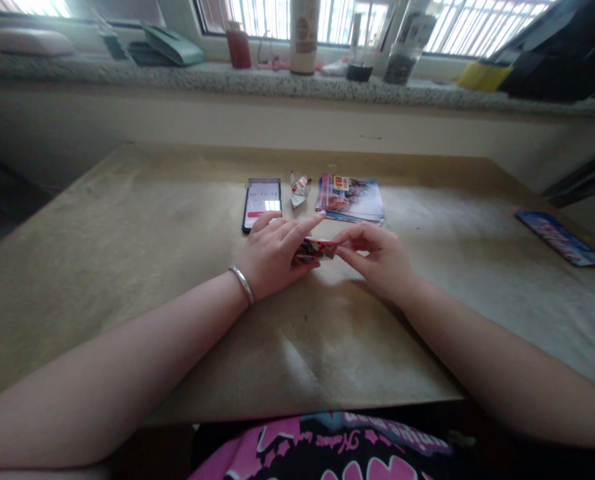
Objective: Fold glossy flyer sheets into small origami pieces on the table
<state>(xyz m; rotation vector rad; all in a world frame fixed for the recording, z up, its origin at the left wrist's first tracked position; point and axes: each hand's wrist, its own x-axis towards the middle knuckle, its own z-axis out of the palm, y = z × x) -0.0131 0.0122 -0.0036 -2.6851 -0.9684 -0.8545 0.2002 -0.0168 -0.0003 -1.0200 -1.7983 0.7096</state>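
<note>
Between my hands, just above the table, is a small red packet (317, 249) with colourful print. My left hand (280, 247), with a silver bangle at the wrist, grips its left end between thumb and fingers, the index finger stretched out above it. The thumb and index finger of my right hand (377, 257) pinch its right end. My fingers hide part of the packet. Just beyond the left hand lies a phone (261, 203) showing digits on a lit screen. A crumpled red and white wrapper (300, 191) and a stack of colourful printed cards (353, 199) lie beyond the hands.
A blue printed packet (562, 238) lies at the right edge of the table (127, 267). Behind the table, a granite windowsill (257, 81) bears a red bottle (238, 47), a tall cream container (304, 40), jars and a dark bulky object (562, 57).
</note>
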